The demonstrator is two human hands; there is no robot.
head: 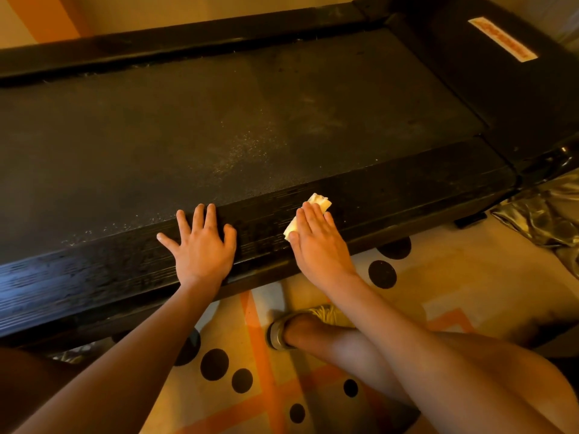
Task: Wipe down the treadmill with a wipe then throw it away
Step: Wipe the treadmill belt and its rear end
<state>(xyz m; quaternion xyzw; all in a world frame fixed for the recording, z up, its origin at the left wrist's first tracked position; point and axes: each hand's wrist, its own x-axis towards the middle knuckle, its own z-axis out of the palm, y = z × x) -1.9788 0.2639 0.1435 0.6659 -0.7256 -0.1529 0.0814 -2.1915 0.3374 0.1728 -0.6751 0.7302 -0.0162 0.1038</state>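
My right hand (319, 242) lay flat, fingers straight and close together, pressing a folded pale wipe (320, 201) against the near side rail (94, 277) of the treadmill. I was not gripping the wipe; it sat under my palm and fingers, one corner sticking out past my fingertips and another edge showing beside my thumb. My left hand (200, 245) rested just to the left of it on the same rail, held nothing, and was spread wide with the fingertips reaching the rail's far edge.

Beyond both sets of fingertips ran the dark running belt (219, 120), with a scatter of pale specks ahead of my left hand and between the two hands. Further out past the belt was the far side rail (188, 36). Ahead and to the right of my right hand sat the black motor cover (517, 89), bearing a white label with orange print (503, 39) that I could not read.

Below my wrists I saw a cream rug (438, 277) with orange stripes and black dots, and my foot in a shoe (279, 332) under the right forearm. Well off to the right of my right hand lay crumpled shiny material (545, 214).
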